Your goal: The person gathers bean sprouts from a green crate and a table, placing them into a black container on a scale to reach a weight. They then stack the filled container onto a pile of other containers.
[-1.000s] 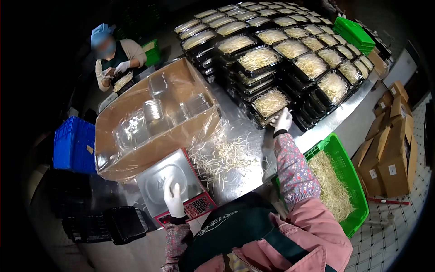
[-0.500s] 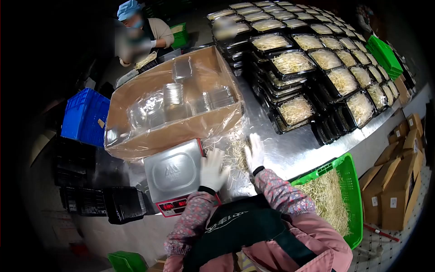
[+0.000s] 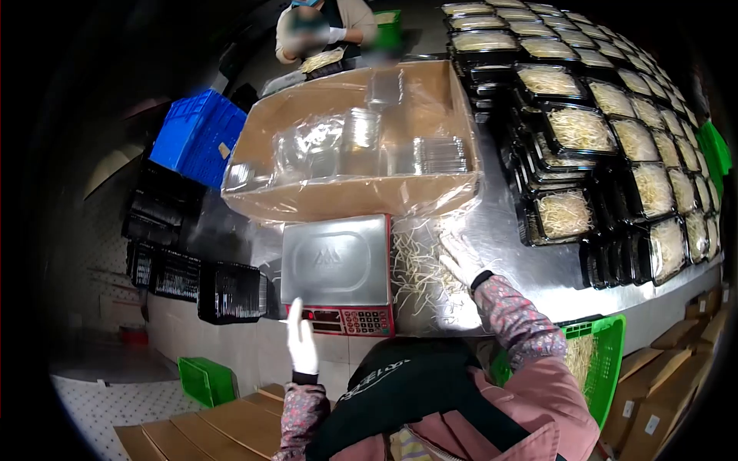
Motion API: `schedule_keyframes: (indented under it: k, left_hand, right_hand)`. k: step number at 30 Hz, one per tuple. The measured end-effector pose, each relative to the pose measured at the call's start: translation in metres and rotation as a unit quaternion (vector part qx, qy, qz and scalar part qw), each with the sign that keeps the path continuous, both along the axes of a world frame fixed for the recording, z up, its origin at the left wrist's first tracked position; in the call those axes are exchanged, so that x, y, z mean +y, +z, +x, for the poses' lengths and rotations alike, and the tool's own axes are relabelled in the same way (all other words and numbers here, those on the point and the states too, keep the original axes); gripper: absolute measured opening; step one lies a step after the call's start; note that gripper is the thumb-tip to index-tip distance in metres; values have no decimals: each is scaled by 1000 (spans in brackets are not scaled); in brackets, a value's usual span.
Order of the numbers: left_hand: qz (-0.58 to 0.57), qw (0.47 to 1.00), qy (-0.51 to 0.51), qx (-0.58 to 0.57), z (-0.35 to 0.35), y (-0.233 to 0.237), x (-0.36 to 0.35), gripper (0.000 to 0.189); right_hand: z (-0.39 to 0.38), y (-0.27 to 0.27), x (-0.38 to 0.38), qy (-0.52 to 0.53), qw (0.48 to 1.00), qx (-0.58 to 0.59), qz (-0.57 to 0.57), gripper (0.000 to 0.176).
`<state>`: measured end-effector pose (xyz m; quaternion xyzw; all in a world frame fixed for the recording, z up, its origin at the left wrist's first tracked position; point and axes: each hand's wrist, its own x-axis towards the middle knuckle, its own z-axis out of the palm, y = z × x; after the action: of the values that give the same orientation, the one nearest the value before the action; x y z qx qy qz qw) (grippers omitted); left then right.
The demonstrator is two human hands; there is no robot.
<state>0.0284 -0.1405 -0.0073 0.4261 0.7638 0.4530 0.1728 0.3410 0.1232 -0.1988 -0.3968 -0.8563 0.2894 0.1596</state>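
My left hand [image 3: 302, 338], in a white glove, is raised at the front left corner of the scale [image 3: 336, 261], with its fingers extended and nothing in it. The scale's metal plate is bare. My right hand [image 3: 461, 260], also gloved, rests with fingers spread at the right edge of the loose bean sprouts [image 3: 421, 269], which lie scattered on the metal table [image 3: 492, 223] right of the scale.
Behind the scale stands a carton [image 3: 346, 197] of clear lids. Stacked sprout trays [image 3: 565, 215] fill the right; empty black trays [image 3: 231, 292] and a blue crate [image 3: 198, 138] are left. A green basket [image 3: 615, 361] sits front right. A co-worker [image 3: 338, 27] stands opposite.
My left hand has moved left from the sprouts to the scale's front corner. My right hand remains by the sprouts, which are more spread out. The camera view has shifted left.
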Motion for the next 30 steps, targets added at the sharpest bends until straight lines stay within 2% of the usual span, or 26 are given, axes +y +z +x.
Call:
schedule_keyframes:
  k: [2,4,5,6,8,9,10,12,13,14,16,17,18,20,21,22,23,27,28,30]
  left_hand:
    - [29,997,75,-6,-30,-8,-30,41]
    - [41,990,133,-4,-49,-10,-46,42]
    - [47,989,139,2,-58,-10,-50,42]
    - [55,988,145,8,-65,-10,-54,43]
    - [35,984,136,107,-71,2,-58,44]
    - [32,978,132,158,-76,7,-58,46]
    - [30,974,135,179,-87,7,-67,53]
    - [-21,944,198,264,-110,7,-84,63]
    - [-45,931,236,276,-127,4,-91,74]
    - [-51,918,257,298,-146,2,-93,80]
    - [-74,894,273,347,-175,11,-84,85]
    - [-97,881,277,371,-194,12,-77,88]
    - [-115,868,271,401,-210,12,-68,90]
    - [-161,856,260,416,-236,9,-52,81]
    - [-219,862,237,391,-253,4,-46,71]
    - [-277,864,210,364,-268,-2,-40,63]
    - [-331,855,188,353,-275,-6,-37,53]
    - [-272,867,213,358,-287,-15,-28,47]
    - [-250,868,229,363,-289,-15,-26,45]
    - [-210,876,236,364,-292,-10,-25,41]
  right_hand:
    - [-3,2,2,22,991,129,6,55]
    - [-18,13,15,-70,991,117,-5,50]
    - [-28,18,26,-71,988,133,38,51]
    - [-39,5,37,-75,991,104,30,57]
    - [-59,-7,30,-55,995,21,79,63]
    - [-69,-27,26,-13,996,18,89,66]
    - [-81,-39,19,24,983,-53,175,68]
    - [-76,-17,1,139,988,-13,62,71]
    - [-73,4,1,157,987,1,19,72]
    - [-77,-8,12,147,987,61,10,76]
    - [-85,38,18,86,996,3,-5,79]
    - [-96,36,26,84,996,3,40,83]
    - [-112,34,31,67,995,-62,50,94]
    - [-132,51,25,51,983,-177,-11,105]
    - [-141,60,14,62,972,-228,3,111]
    - [-149,43,6,35,977,-209,15,102]
    - [-150,35,-3,70,974,-213,43,92]
    - [-122,33,-34,184,963,-181,83,50]
    - [-111,17,-40,213,967,-94,107,38]
    - [-90,15,-48,274,959,-27,73,30]
